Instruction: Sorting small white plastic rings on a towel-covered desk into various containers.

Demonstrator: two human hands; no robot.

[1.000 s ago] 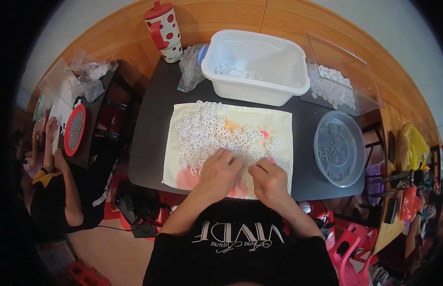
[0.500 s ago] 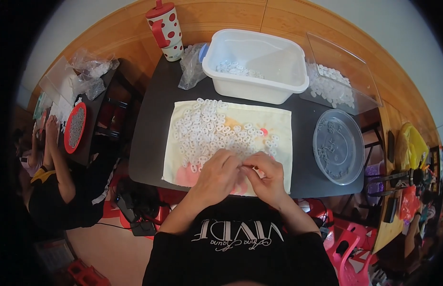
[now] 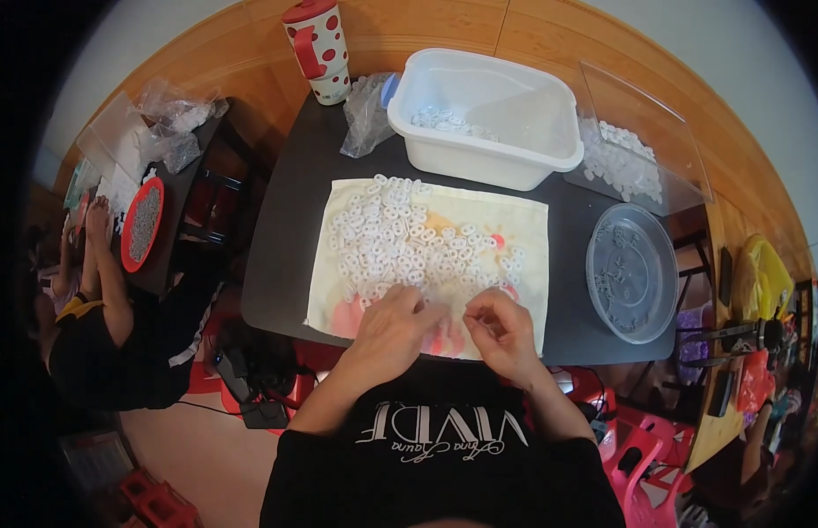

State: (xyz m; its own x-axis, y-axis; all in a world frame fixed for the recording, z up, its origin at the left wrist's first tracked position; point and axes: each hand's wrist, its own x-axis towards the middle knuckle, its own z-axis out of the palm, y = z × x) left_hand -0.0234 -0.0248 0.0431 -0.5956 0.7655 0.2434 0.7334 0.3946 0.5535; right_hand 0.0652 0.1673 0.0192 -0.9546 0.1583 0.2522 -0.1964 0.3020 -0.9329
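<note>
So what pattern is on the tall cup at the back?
White with red dots and a red lid: the cup, clearest in the head view.

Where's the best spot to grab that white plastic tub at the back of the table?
Grip the white tub by its rolled rim at the two short ends, coming down from above with both hands: it sits upright and open-topped, and the lip overhangs the walls, probably giving fingers a ledge.

Dark table (image 3: 294, 238) with cloth (image 3: 523, 229), white tub (image 3: 488, 158), clear round lid (image 3: 633, 273).

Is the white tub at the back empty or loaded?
Nearly empty. The white tub holds only a thin scatter of small white rings along its left floor; the rest shows bare.
</note>
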